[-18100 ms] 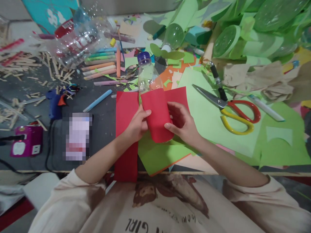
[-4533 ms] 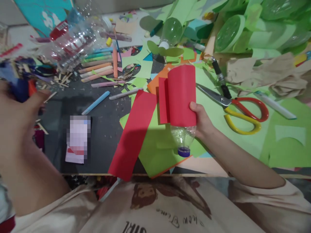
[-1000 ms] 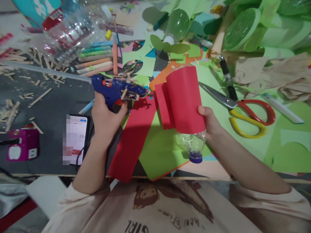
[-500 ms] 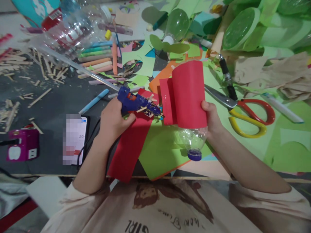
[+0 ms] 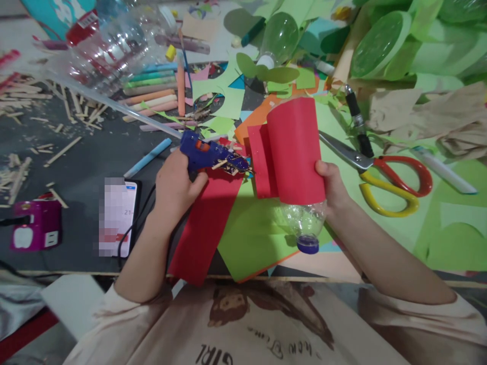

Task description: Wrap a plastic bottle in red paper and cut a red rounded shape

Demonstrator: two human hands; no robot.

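The blue glue gun (image 5: 207,154) is clenched in the left hand (image 5: 173,185) near the middle of the table (image 5: 83,167), fingers wrapped round its handle and its nozzle aimed toward the right edge, straight at the loose flap of the red paper (image 5: 294,152). Whether tip and flap are touching cannot be made out. A long clear glue stick (image 5: 114,104) is seen jutting from the back of the gun toward the far left corner. The bottle (image 5: 304,220) is grasped in the right hand (image 5: 333,190), with its blue cap (image 5: 307,244) pointed at the near edge. The red paper is wrapped round its body, and only the clear neck end is left showing. The wrap is pinned by the thumb on its right side. Under the bottle a green sheet (image 5: 251,238) is spread out, and a red strip (image 5: 207,223) is laid slantwise beside it, reaching the near edge. Just right of the bottle, scissors (image 5: 384,177) with red and yellow handles are left lying open on pale green paper. Over on the left, a phone (image 5: 116,215) is set near the left forearm, with a purple box (image 5: 36,230) beyond it by the left edge. At the far side chalk sticks (image 5: 152,96) are lined up, wooden sticks (image 5: 23,101) are scattered, and clear bottles (image 5: 114,45) are tipped over in the far left corner.
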